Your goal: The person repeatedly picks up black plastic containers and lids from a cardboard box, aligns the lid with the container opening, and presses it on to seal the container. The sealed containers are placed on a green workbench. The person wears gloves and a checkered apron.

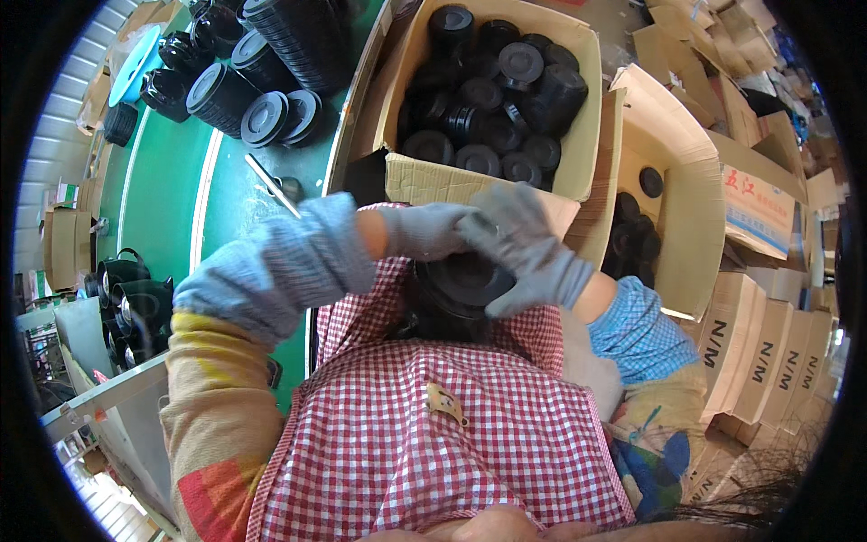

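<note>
Head view looks straight down on a person in a red-and-white checked apron, both hands in grey knit gloves meeting just above the lap; the left hand comes in from the left with its fingers curled onto the upper edge of a round black plastic lid, and the right hand lies over the same lid from above, fingers spread and pressed on its top and right rim, so both hands grasp it between them (whether one lid or a short stack, the gloves hide it); the lid sits over the apron, just in front of an open cardboard box filled with more black lids; a second open box stands to the right, also holding a few black pieces; on the green table to the upper left lie stacks of black lids; flattened cartons lean at the right.
</note>
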### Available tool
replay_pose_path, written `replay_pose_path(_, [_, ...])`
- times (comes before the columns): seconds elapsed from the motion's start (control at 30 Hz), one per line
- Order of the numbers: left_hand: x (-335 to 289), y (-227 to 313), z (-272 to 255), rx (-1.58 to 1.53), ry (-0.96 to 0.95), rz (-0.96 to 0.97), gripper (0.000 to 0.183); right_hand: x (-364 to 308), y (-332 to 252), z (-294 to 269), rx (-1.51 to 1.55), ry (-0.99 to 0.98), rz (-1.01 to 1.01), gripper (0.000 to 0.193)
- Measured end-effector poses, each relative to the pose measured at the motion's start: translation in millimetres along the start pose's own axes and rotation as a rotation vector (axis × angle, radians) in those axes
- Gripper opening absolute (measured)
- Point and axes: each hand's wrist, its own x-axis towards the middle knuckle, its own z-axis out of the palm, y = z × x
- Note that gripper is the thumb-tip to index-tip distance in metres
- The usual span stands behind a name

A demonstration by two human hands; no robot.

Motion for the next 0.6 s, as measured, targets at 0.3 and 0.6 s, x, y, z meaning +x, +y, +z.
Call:
replay_pose_path(0.3, [26,-12,-28,-0.180,-0.436,0.038,0.035,22,14,-13,-0.132,0.001,-0.255,0.083])
replay_pose_path(0.6, [69,29,-37,-0.009,-0.655,-0.184,0.044,45,-19,0,-0.006,0.194,-0.473,0.069])
